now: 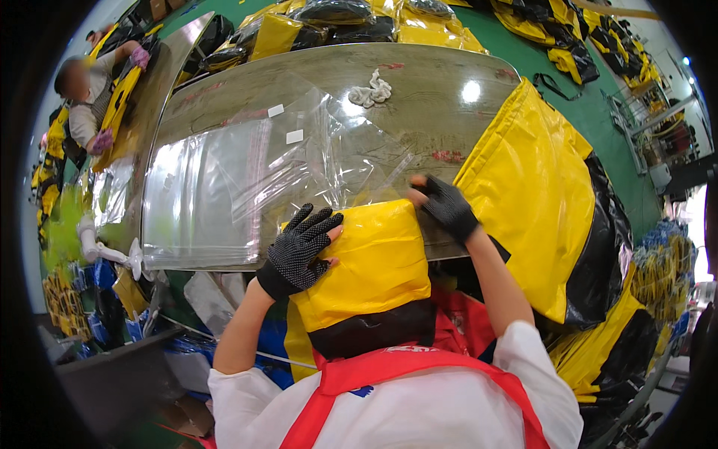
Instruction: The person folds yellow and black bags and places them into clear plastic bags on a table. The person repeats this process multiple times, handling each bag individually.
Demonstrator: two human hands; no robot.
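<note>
A folded yellow and black bundle (366, 262) of glossy sheet material lies at the table's near edge, its black end toward my body. My left hand (301, 251), in a black dotted glove with bare fingertips, rests on the bundle's left side with fingers spread. At its far right corner, my right hand (445, 206) has its gloved fingers curled together; what they pinch, if anything, cannot be made out. Just beyond the bundle, a clear plastic bag (329, 168) lies crumpled. A stack of flat clear bags (202, 194) is to the left.
A large yellow and black sheet piece (531, 194) hangs over the table's right edge. A crumpled white cloth (370, 90) and a small white label (295, 136) lie on the table (434, 97). At the far left, another person (93, 105) handles yellow material. More yellow bundles (321, 30) are piled behind.
</note>
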